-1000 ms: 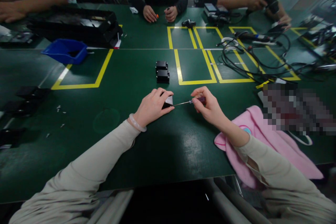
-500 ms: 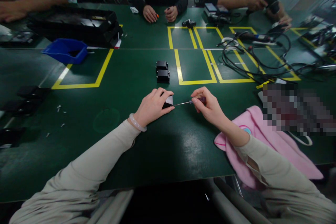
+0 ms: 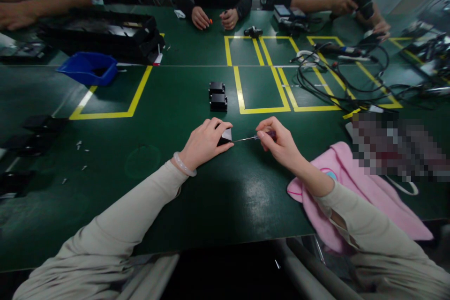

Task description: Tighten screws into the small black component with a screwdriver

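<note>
My left hand (image 3: 206,143) grips a small black box-shaped part (image 3: 225,137) with a pale face, pressing it down on the green table (image 3: 197,197). My right hand (image 3: 279,143) holds a thin screwdriver (image 3: 255,137) with a dark red handle, lying almost level, its metal tip touching the right side of the part. A pale bracelet sits on my left wrist. Two more small black parts (image 3: 218,96) stand together a little farther back on the table.
A pink cloth (image 3: 355,187) lies by my right forearm. A blue bin (image 3: 87,68) and a black tray (image 3: 101,33) are at the back left, tangled cables (image 3: 337,79) at the back right. Other people's hands rest along the far edge. Small bits lie scattered at left.
</note>
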`<state>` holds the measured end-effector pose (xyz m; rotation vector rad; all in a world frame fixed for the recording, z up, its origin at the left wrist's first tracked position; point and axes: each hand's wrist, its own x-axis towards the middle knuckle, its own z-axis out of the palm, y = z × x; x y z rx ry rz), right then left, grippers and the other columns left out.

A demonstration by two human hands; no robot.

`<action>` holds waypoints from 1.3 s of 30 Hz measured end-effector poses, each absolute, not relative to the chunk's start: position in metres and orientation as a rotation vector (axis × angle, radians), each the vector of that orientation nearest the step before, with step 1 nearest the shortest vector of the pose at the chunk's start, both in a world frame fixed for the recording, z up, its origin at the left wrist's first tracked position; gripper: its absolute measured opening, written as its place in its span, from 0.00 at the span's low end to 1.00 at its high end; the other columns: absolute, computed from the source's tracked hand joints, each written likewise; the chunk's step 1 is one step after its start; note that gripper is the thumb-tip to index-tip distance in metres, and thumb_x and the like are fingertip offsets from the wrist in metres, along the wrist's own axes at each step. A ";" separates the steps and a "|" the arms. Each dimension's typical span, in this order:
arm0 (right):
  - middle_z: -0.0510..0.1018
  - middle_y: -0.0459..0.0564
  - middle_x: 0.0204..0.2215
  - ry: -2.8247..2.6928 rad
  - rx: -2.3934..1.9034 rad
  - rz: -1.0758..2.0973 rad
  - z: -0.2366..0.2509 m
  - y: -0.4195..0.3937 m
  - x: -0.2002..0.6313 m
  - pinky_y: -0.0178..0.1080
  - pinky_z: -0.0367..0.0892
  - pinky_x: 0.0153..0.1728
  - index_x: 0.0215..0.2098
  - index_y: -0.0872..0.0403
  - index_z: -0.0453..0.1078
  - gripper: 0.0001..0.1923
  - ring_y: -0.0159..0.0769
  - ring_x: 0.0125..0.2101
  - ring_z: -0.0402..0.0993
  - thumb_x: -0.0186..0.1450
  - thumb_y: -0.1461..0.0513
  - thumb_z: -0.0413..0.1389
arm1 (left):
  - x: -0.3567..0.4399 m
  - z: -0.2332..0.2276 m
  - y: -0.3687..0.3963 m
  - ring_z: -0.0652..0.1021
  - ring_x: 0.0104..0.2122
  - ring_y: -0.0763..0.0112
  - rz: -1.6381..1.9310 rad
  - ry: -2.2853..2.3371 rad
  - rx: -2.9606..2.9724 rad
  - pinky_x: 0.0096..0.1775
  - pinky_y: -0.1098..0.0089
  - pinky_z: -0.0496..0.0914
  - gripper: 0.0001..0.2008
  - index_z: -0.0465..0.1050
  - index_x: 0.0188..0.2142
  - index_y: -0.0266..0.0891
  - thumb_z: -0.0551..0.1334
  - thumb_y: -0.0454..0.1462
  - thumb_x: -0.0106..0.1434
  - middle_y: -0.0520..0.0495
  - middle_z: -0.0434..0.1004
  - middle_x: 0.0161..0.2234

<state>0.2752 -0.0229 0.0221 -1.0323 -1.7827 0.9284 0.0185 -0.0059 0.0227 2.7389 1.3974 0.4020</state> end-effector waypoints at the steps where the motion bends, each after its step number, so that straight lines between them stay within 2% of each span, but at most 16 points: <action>1: 0.66 0.38 0.21 -1.785 -1.036 0.937 0.022 -0.023 0.275 0.36 0.56 0.23 0.39 0.50 0.66 0.11 0.28 0.19 0.62 0.75 0.53 0.55 | 0.018 0.023 -0.006 0.75 0.49 0.55 0.406 1.396 2.738 0.46 0.60 0.73 0.22 0.67 0.59 0.42 0.64 0.47 0.70 0.40 0.74 0.52; 4: 0.66 0.38 0.21 -1.781 -1.030 0.935 0.022 -0.023 0.275 0.36 0.56 0.23 0.39 0.50 0.66 0.11 0.27 0.19 0.62 0.76 0.53 0.54 | 0.019 0.023 -0.006 0.75 0.49 0.55 0.410 1.393 2.744 0.46 0.60 0.73 0.22 0.67 0.59 0.42 0.65 0.47 0.70 0.40 0.74 0.52; 9: 0.71 0.41 0.28 -1.774 -1.021 0.908 0.020 -0.022 0.276 0.36 0.61 0.26 0.45 0.50 0.66 0.07 0.28 0.23 0.67 0.74 0.56 0.57 | 0.019 0.023 -0.007 0.75 0.49 0.55 0.393 1.397 2.747 0.45 0.60 0.73 0.23 0.67 0.59 0.40 0.65 0.47 0.70 0.40 0.74 0.53; 14: 0.68 0.39 0.23 -1.765 -1.038 0.975 0.019 -0.021 0.276 0.35 0.58 0.23 0.39 0.50 0.65 0.11 0.27 0.19 0.63 0.75 0.53 0.55 | 0.019 0.023 -0.006 0.75 0.49 0.55 0.402 1.400 2.749 0.46 0.60 0.73 0.22 0.67 0.59 0.41 0.64 0.47 0.70 0.40 0.74 0.52; 19: 0.70 0.40 0.27 -1.768 -1.030 0.931 0.019 -0.022 0.276 0.36 0.61 0.26 0.47 0.50 0.66 0.07 0.29 0.23 0.67 0.74 0.56 0.56 | 0.019 0.023 -0.006 0.75 0.49 0.55 0.395 1.401 2.744 0.46 0.60 0.73 0.23 0.67 0.59 0.41 0.65 0.47 0.70 0.40 0.74 0.53; 25: 0.67 0.38 0.22 -1.776 -1.049 0.960 0.020 -0.022 0.276 0.36 0.57 0.22 0.39 0.50 0.66 0.10 0.26 0.18 0.62 0.75 0.54 0.56 | 0.018 0.022 -0.006 0.75 0.50 0.55 0.390 1.404 2.757 0.46 0.60 0.73 0.23 0.67 0.59 0.41 0.65 0.47 0.70 0.40 0.74 0.53; 30: 0.69 0.40 0.26 -1.777 -1.040 0.913 0.021 -0.022 0.277 0.36 0.61 0.25 0.45 0.50 0.66 0.06 0.28 0.22 0.66 0.74 0.58 0.56 | 0.019 0.022 -0.006 0.75 0.49 0.55 0.391 1.403 2.757 0.45 0.60 0.73 0.23 0.67 0.59 0.40 0.65 0.47 0.70 0.40 0.74 0.53; 32: 0.70 0.40 0.26 -1.772 -1.043 0.925 0.021 -0.021 0.276 0.36 0.61 0.25 0.45 0.50 0.66 0.06 0.28 0.22 0.67 0.73 0.58 0.57 | 0.019 0.023 -0.006 0.75 0.49 0.55 0.393 1.400 2.753 0.45 0.60 0.73 0.23 0.66 0.59 0.40 0.65 0.47 0.70 0.40 0.74 0.53; 36: 0.67 0.38 0.21 -1.754 -1.040 0.971 0.019 -0.021 0.275 0.36 0.58 0.23 0.39 0.50 0.65 0.09 0.27 0.18 0.64 0.74 0.54 0.56 | 0.019 0.023 -0.006 0.75 0.49 0.55 0.390 1.399 2.748 0.45 0.60 0.73 0.23 0.67 0.59 0.40 0.65 0.47 0.70 0.39 0.74 0.53; 39: 0.69 0.38 0.22 -1.746 -1.025 0.966 0.017 -0.021 0.275 0.36 0.60 0.24 0.43 0.50 0.66 0.08 0.27 0.19 0.65 0.75 0.54 0.56 | 0.019 0.024 -0.006 0.75 0.49 0.55 0.387 1.401 2.751 0.46 0.60 0.73 0.23 0.67 0.59 0.40 0.65 0.47 0.70 0.40 0.74 0.53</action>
